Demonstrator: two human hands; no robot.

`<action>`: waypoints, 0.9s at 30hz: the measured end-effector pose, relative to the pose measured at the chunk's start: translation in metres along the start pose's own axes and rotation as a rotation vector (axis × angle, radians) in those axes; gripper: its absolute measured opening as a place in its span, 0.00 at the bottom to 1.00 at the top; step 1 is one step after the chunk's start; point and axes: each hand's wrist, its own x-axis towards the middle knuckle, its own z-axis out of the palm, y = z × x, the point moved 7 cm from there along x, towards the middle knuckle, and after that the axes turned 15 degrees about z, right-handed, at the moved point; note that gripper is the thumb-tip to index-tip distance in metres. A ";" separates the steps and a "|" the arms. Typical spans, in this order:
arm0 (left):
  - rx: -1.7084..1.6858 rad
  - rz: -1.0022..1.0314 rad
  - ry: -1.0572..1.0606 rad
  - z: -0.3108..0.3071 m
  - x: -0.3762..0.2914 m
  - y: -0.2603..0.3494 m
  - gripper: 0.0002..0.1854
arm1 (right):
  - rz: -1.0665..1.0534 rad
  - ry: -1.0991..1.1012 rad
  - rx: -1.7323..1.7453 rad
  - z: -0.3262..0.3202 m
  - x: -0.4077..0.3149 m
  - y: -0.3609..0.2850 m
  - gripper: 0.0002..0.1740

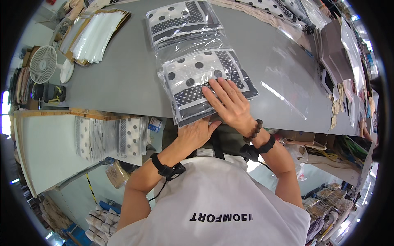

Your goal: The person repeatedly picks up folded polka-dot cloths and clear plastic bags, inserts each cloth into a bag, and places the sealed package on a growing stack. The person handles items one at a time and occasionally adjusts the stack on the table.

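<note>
A stack of folded polka-dot scarves in clear plastic bags (197, 66) lies in front of me, its near corner reaching over the table's front edge. My right hand (231, 103) rests palm down on the stack's near right part, fingers slightly apart. Below the near edge is my left hand (195, 132), its fingers hidden beneath the bagged scarves and its thumb pointing right. Whether those fingers grip the stack cannot be seen. Just beyond, a second pile of similar bagged scarves (181, 21) lies on the grey table (123, 83), with loose clear plastic between the two.
At the left stand a white fan (43, 64) and a pile of clear plastic sleeves (97, 37). A white board-sided shelf (46, 147) holds a row of bagged scarves (104, 138). Grey-brown boards (335, 52) stand at the right. A clear plastic strip (283, 100) lies nearer.
</note>
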 end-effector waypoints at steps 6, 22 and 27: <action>0.144 0.106 0.062 -0.022 0.000 0.007 0.32 | -0.083 -0.009 0.011 -0.003 -0.019 -0.014 0.28; 0.009 0.101 0.042 -0.024 -0.004 -0.002 0.37 | -0.092 -0.302 0.146 0.040 0.052 0.003 0.43; 0.006 0.103 0.073 -0.030 -0.003 -0.004 0.36 | -0.042 -0.315 0.327 0.040 0.063 -0.002 0.39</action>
